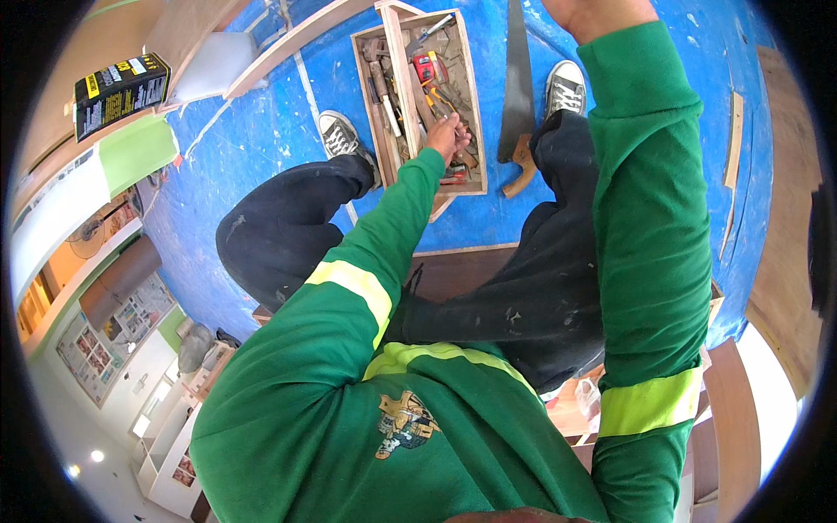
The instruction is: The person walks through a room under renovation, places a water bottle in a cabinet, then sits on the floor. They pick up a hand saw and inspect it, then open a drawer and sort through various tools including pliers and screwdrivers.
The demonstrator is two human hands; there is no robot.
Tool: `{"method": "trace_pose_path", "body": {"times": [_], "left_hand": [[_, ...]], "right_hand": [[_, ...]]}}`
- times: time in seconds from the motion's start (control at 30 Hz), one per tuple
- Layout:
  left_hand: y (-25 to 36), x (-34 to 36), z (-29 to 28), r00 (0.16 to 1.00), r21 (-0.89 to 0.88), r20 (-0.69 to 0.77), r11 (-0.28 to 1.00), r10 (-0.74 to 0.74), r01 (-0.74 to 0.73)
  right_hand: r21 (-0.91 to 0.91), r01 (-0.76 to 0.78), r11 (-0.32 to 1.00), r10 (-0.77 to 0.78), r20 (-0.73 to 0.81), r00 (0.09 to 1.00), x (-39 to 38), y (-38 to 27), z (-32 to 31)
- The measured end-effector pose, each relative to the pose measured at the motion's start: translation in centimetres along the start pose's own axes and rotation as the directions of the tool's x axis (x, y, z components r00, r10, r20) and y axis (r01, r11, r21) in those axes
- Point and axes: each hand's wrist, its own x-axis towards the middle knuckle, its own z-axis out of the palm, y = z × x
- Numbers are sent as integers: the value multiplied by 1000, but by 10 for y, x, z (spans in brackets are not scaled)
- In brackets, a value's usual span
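My left hand [447,138] reaches down into a wooden toolbox [479,161] between my feet. Its fingers are curled in among the tools, and what they pinch, if anything, is too small to make out. Close to it lie a red tape measure [425,67] and a tool with yellow-and-black handles [434,98]. A plank [399,65] divides the box lengthwise, with several handled tools on its left side. My right hand [602,12] is raised at the top edge, its fingers cut off from view. Below it, a handsaw [516,87] lies beside the box.
Blue sheeting [288,131] covers the floor. A black-and-yellow package [120,94] stands on a wooden piece at the upper left. Thin wood strips [734,144] lie at the right, near a wooden board [776,227]. My shoes [340,135] flank the toolbox and saw.
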Motion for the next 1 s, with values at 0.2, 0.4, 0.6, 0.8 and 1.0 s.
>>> {"method": "trace_pose_path", "body": {"times": [0.2, 0.4, 0.6, 0.8, 1.0], "left_hand": [[-25, 10, -13, 986, 277, -132, 959, 98, -58], [-45, 12, -13, 948, 276, -208, 944, 241, -180], [-16, 22, -3, 789, 723, -180, 623, 587, -299], [29, 46, 19, 808, 734, -301, 664, 507, -143], [29, 96, 10, 874, 597, -263, 781, 408, -185]], "right_hand": [[-6, 26, 1000, -26, 28, 999, 8, -1, -6], [49, 5, 999, -13, 164, 986, 2, -2, -11], [-30, 34, 999, -31, 97, 995, 3, -2, -2], [54, 37, 998, -46, 185, 982, 5, 0, -15], [0, 31, 1000, -30, 119, 992, 5, -1, -1]]}}
